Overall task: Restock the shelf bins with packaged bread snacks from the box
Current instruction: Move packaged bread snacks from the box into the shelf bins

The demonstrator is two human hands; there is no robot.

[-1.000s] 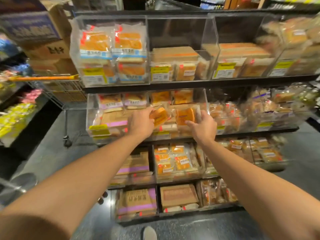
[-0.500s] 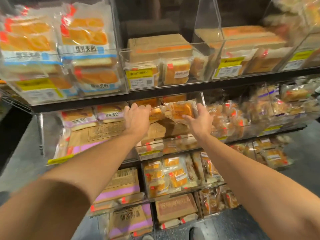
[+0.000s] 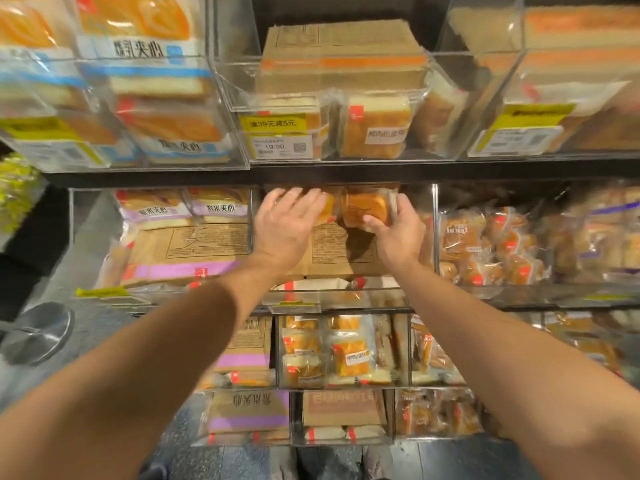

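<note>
At the back of the middle clear acrylic shelf bin (image 3: 417,292), both my arms reach forward and slightly up, above the flat brown cardboard box (image 3: 341,249) lying in it. My right hand (image 3: 398,233) grips a clear-wrapped golden square bread snack (image 3: 365,207) from its near right corner, thumb across the front face and fingers curled behind the edge. The packet stands tilted, its broad face toward me, long side running left to right, just under the dark shelf edge (image 3: 346,173). My left hand (image 3: 285,225) lies spread with fingers straight, pressing on a second, mostly hidden orange wrapped packet (image 3: 329,209) immediately left of the first; the two packets touch. The free space lies straight ahead and down behind the box, so I judge the coming push goes away from me. My right hand is nearer to that spot. Its wrist is bent back, forearm angled inward.
</note>
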